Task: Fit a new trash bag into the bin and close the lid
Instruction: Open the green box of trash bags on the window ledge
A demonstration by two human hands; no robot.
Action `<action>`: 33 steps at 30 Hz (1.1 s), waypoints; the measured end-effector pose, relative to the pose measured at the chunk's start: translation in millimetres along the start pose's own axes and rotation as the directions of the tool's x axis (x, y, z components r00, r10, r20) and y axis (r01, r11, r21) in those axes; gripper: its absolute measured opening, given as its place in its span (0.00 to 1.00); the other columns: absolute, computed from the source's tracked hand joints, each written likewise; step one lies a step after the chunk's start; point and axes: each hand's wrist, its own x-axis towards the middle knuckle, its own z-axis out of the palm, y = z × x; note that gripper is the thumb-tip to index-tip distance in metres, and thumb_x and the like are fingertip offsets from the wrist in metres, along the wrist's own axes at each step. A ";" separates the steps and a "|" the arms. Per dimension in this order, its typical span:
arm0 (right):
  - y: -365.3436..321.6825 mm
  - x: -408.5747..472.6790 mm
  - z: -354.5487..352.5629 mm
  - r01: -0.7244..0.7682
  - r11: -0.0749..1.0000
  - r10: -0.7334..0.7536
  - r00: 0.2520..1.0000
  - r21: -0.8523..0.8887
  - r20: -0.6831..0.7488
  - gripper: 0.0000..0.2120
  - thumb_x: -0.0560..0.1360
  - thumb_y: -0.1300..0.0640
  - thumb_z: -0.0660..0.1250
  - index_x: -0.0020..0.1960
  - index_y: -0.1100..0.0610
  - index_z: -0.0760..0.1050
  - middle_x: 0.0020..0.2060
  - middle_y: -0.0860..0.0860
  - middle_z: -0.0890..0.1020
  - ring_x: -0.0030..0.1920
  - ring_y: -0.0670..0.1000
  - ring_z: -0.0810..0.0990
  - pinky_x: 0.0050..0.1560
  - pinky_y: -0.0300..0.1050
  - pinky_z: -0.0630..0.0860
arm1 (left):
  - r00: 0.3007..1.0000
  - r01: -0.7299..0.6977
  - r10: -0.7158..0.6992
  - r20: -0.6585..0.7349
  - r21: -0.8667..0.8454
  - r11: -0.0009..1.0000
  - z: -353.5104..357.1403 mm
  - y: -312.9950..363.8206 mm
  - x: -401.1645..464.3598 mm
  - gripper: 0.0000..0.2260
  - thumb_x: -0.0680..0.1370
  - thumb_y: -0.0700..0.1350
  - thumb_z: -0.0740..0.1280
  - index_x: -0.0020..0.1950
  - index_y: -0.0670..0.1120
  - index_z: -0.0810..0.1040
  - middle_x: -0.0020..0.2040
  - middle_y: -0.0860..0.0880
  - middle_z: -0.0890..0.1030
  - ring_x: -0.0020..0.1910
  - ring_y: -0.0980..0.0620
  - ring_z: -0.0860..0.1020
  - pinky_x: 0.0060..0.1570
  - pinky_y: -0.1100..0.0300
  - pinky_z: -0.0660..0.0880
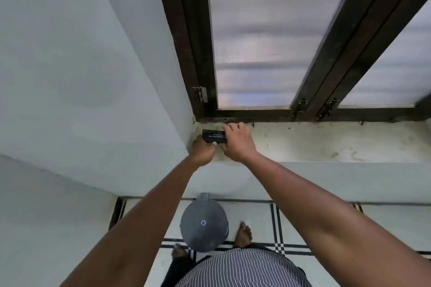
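Observation:
A small black box [213, 136] with white print, probably the trash bag pack, lies in the left corner of the window sill [326, 144]. My left hand [202, 151] grips its near edge from below. My right hand [238, 141] covers its right end, fingers curled over the top. On the floor below, between my bare feet, stands a round dark grey bin [204, 223] with its lid down and a small blue dot in the middle of the lid.
A dark-framed window [254, 37] with frosted panes rises behind the sill. A pale wall [81, 77] closes in on the left. The floor [251, 221] is white tile with black lines.

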 end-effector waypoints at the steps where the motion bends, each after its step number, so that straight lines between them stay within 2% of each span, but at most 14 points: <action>1: -3.3 2.8 1.4 0.014 0.999 -0.013 1.000 -0.040 0.008 0.29 0.83 0.51 0.71 0.82 0.54 0.67 0.74 0.54 0.76 0.71 0.58 0.71 0.71 0.54 0.71 | 1.000 0.015 -0.016 0.007 0.011 1.000 -4.4 -0.1 3.5 0.22 0.87 0.44 0.64 0.81 0.43 0.67 0.76 0.41 0.76 0.73 0.40 0.76 0.72 0.49 0.74; 3: -4.8 6.5 4.6 0.031 0.993 -0.030 1.000 -0.118 0.009 0.27 0.83 0.55 0.71 0.80 0.54 0.68 0.72 0.55 0.77 0.69 0.58 0.72 0.69 0.53 0.72 | 1.000 0.006 -0.007 0.017 0.033 0.999 -13.3 -0.7 5.4 0.21 0.87 0.42 0.64 0.80 0.43 0.69 0.75 0.41 0.78 0.71 0.40 0.77 0.71 0.47 0.75; 5: -2.8 8.9 3.4 0.022 0.993 -0.022 1.000 -0.118 0.007 0.22 0.82 0.57 0.71 0.75 0.53 0.73 0.68 0.54 0.79 0.66 0.57 0.73 0.66 0.52 0.73 | 0.999 -0.045 0.044 0.010 0.054 0.998 -18.1 -1.0 4.7 0.18 0.86 0.41 0.64 0.77 0.45 0.73 0.72 0.42 0.80 0.67 0.41 0.79 0.67 0.48 0.77; 8: 13.8 8.4 -2.9 -0.082 0.989 0.084 0.996 0.125 -0.013 0.23 0.81 0.57 0.73 0.74 0.52 0.74 0.68 0.53 0.80 0.67 0.58 0.74 0.67 0.55 0.75 | 0.980 -0.188 0.188 -0.065 -0.003 0.982 -17.2 2.9 -0.7 0.19 0.86 0.41 0.65 0.77 0.49 0.74 0.70 0.46 0.80 0.58 0.47 0.81 0.57 0.54 0.77; 10: 29.9 4.6 -2.7 -0.132 0.926 0.137 0.991 0.353 0.010 0.25 0.81 0.60 0.73 0.76 0.54 0.73 0.69 0.55 0.80 0.69 0.59 0.77 0.69 0.56 0.77 | 0.934 -0.326 0.329 -0.141 0.046 0.944 -18.0 4.0 0.0 0.20 0.85 0.42 0.67 0.77 0.49 0.74 0.70 0.48 0.79 0.54 0.52 0.81 0.55 0.57 0.76; 12: 42.1 -2.1 -2.3 -0.147 0.855 0.133 0.989 0.498 0.065 0.28 0.81 0.63 0.72 0.79 0.54 0.70 0.71 0.55 0.81 0.70 0.59 0.80 0.70 0.57 0.79 | 0.870 -0.449 0.477 -0.123 0.200 0.871 -19.5 8.4 3.4 0.21 0.85 0.43 0.67 0.79 0.49 0.73 0.73 0.47 0.76 0.63 0.50 0.79 0.63 0.54 0.77; 14: 52.1 -5.6 -2.1 -0.154 0.800 0.124 0.988 0.580 0.091 0.31 0.82 0.65 0.72 0.82 0.53 0.67 0.72 0.54 0.81 0.69 0.58 0.81 0.69 0.59 0.80 | 0.833 -0.526 0.553 -0.006 0.299 0.796 -20.3 17.9 8.5 0.23 0.85 0.45 0.68 0.81 0.48 0.71 0.77 0.47 0.74 0.72 0.49 0.75 0.71 0.52 0.74; 17: 59.5 -6.5 -2.1 -0.137 0.786 0.101 0.990 0.603 0.093 0.30 0.82 0.61 0.74 0.80 0.52 0.68 0.69 0.53 0.83 0.66 0.57 0.82 0.66 0.58 0.81 | 0.806 -0.583 0.579 0.126 0.338 0.739 -16.9 32.5 13.6 0.23 0.85 0.47 0.70 0.80 0.49 0.72 0.75 0.50 0.76 0.69 0.49 0.78 0.66 0.53 0.77; 21: 65.0 -5.1 -4.9 -0.115 0.797 0.088 0.993 0.593 0.074 0.27 0.81 0.54 0.77 0.76 0.51 0.70 0.62 0.52 0.84 0.59 0.54 0.83 0.57 0.53 0.81 | 0.786 -0.604 0.601 0.142 0.378 0.701 -14.5 44.9 21.9 0.21 0.83 0.50 0.72 0.76 0.51 0.76 0.70 0.53 0.78 0.63 0.51 0.79 0.60 0.51 0.81; 26: 74.3 -3.6 -4.6 -0.075 0.800 0.049 0.997 0.596 0.060 0.23 0.80 0.53 0.78 0.71 0.52 0.75 0.62 0.52 0.85 0.60 0.55 0.84 0.51 0.47 0.75 | 0.797 -0.602 0.562 0.222 0.368 0.709 -21.4 56.1 33.3 0.23 0.78 0.49 0.76 0.72 0.49 0.78 0.67 0.52 0.79 0.63 0.52 0.79 0.62 0.49 0.80; 30: 74.6 -3.0 -3.8 -0.067 0.817 0.041 0.997 0.573 0.058 0.23 0.81 0.53 0.77 0.73 0.52 0.75 0.63 0.52 0.85 0.61 0.56 0.83 0.57 0.53 0.81 | 0.821 -0.569 0.522 0.231 0.413 0.711 -17.2 67.2 36.9 0.24 0.73 0.51 0.80 0.68 0.50 0.80 0.63 0.53 0.81 0.60 0.52 0.80 0.57 0.51 0.81; 33: 76.6 -2.4 -3.7 -0.080 0.831 0.049 0.996 0.550 0.071 0.22 0.81 0.54 0.76 0.73 0.51 0.74 0.63 0.53 0.85 0.60 0.57 0.84 0.59 0.59 0.82 | 0.852 -0.523 0.488 0.191 0.375 0.765 -12.1 74.6 40.6 0.23 0.72 0.48 0.81 0.66 0.50 0.82 0.61 0.52 0.82 0.59 0.52 0.80 0.59 0.50 0.81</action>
